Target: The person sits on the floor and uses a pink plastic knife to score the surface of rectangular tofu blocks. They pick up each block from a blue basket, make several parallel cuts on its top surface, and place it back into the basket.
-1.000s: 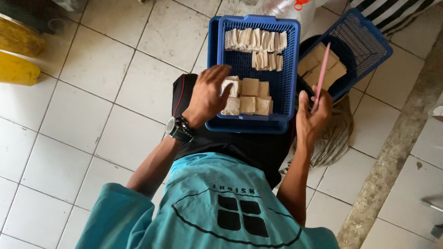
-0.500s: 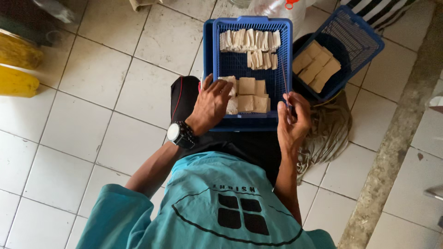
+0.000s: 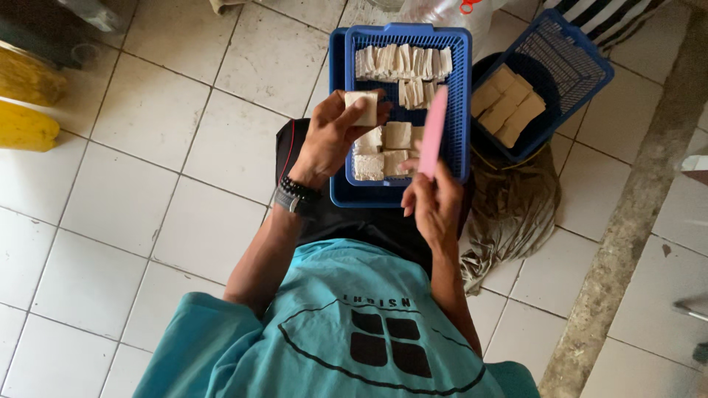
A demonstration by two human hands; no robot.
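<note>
The left hand (image 3: 332, 140) is pinching a pale block (image 3: 363, 108) above the blue basket (image 3: 457, 88) while the right hand (image 3: 435, 203) is gripping a pink blade (image 3: 433, 133), seemingly readying a cut that calls for lining blade against block.

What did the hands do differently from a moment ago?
The left hand came up out of the blue tray holding one pale block. The right hand, down at the tray's edge before, now holds the flat pink tool upright. The second basket of tan blocks and the rows in the tray stayed put.
</note>
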